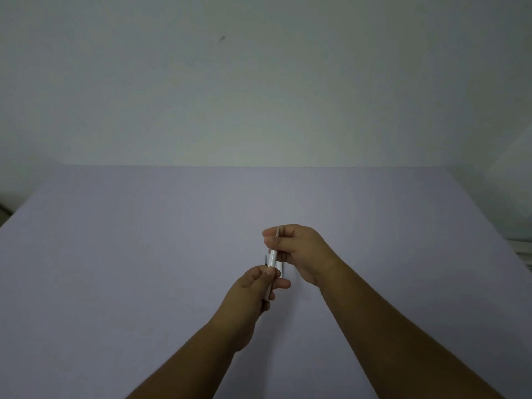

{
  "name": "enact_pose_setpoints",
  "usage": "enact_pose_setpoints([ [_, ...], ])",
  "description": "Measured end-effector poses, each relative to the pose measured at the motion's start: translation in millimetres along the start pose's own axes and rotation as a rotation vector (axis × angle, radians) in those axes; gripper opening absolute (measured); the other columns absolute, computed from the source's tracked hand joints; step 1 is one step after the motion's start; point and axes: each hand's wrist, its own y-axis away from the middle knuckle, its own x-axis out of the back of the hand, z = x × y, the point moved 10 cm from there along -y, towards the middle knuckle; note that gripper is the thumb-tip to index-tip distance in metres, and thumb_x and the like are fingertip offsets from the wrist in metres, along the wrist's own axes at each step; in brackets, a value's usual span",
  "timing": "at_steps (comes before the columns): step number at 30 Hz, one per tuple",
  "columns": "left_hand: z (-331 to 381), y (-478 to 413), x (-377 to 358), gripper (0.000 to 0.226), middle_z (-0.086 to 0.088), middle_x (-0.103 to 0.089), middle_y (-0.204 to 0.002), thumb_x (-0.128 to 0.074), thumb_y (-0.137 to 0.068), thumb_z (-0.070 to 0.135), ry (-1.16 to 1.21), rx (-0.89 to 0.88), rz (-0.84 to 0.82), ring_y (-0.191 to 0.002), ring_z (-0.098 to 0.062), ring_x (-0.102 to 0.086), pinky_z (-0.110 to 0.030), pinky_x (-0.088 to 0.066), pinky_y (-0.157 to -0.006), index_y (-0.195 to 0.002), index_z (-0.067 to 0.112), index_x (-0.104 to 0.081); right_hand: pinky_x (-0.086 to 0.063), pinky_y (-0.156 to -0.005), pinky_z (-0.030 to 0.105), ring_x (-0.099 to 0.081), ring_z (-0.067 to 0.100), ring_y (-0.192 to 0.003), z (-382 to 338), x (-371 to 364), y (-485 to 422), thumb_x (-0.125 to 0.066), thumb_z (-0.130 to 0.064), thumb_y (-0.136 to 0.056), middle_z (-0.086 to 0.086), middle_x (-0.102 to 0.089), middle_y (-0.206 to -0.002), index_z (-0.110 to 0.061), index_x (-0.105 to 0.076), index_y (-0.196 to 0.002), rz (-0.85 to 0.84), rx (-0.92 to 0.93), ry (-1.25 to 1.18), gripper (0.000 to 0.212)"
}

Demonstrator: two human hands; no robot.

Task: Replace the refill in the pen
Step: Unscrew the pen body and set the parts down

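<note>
A white pen (272,259) is held upright and slightly tilted above the pale lilac table (144,254), near the middle of the head view. My left hand (253,295) grips its lower barrel between thumb and fingers. My right hand (296,251) pinches the upper end, where a thin pale tip (277,230) sticks out past the fingers. A second white piece (280,267) shows just right of the barrel, partly hidden by my hands. A small dark part (265,260) pokes out on the barrel's left side. Whether the thin tip is the refill is too small to tell.
The lilac table meets a plain pale wall (259,82) at its far edge. A stack of white, paper-like material (522,249) lies off the table's right side. A dark object (4,210) peeks in at the far left edge.
</note>
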Motion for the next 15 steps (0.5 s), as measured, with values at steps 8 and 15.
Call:
enact_pose_setpoints([
  [8,2,-4,1,0.026,0.002,-0.073,-0.078,-0.043,-0.097,0.029,0.014,-0.018,0.012,-0.065,-0.013,-0.047,-0.024,-0.044,-0.067,-0.097,0.013,-0.064,-0.051,-0.081,0.034,-0.059,0.017,-0.078,11,9,-4,-0.073,-0.027,-0.079,0.003,-0.066,-0.083,-0.012,-0.068,-0.091,0.049,-0.049,0.103,0.021],
  [15,0,-6,2,0.025,0.002,-0.073,-0.075,-0.044,-0.097,0.027,0.030,-0.002,0.015,-0.066,-0.014,-0.046,-0.025,-0.044,-0.068,-0.097,0.012,-0.064,-0.047,-0.092,0.033,-0.065,0.015,-0.097,7,3,-4,-0.057,-0.017,-0.090,-0.003,-0.073,-0.093,-0.015,-0.070,-0.098,-0.110,-0.028,0.009,0.015],
])
